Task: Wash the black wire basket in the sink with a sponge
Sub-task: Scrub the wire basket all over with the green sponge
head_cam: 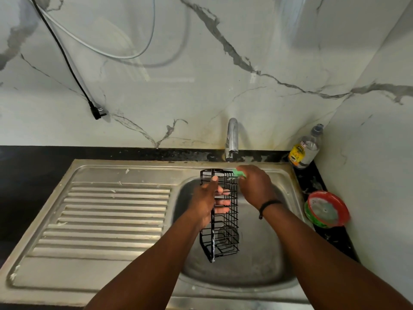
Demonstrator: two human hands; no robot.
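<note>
Black wire basket hangs upright over the steel sink bowl, left hand fingers wrapped through its side. Right hand pinches a green sponge against the top rim: scrubbing underway; next, probably work down the wires.

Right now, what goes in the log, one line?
left hand: holds basket | right hand: scrubs top with sponge | place: over sink
</note>
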